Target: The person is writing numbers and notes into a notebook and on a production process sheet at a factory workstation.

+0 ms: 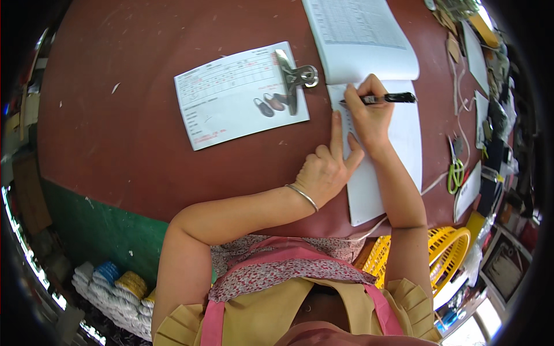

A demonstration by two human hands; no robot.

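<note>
While the red-brown table (pixel 115 150) spread well beyond everything on it, the writing was crowded against one side of the white pad (pixel 369 205), which lay right of the middle with its upper pages folded back. Those pages bulged just above the writing knuckles; had their curl sprung back, it could have knocked the hand mid-stroke.

Left of the pad lay a printed sheet (pixel 225 109) with shoe pictures, well apart from either hand. If its details were being copied, a glance at the wrong row could have put a false entry on the page.

The right hand (pixel 369 112) was closed around the pen in a writing grip. The left hand (pixel 326 173) held nothing: its index finger and thumb were stretched out, the other fingers curled. With so little of it spread on the paper, a firm stroke might have let the pad slide.

A silver clip (pixel 297 81) sat on the sheet's right edge, just beside the pad, where a leftward nudge of the pad could have shoved both askew. The black pen (pixel 404 98) leaned with its point by the page's left margin; whether it touched could not be told. Small handwritten marks (pixel 350 124) lay between the hands, where a dragged thumb could have smeared them if the ink was wet.
</note>
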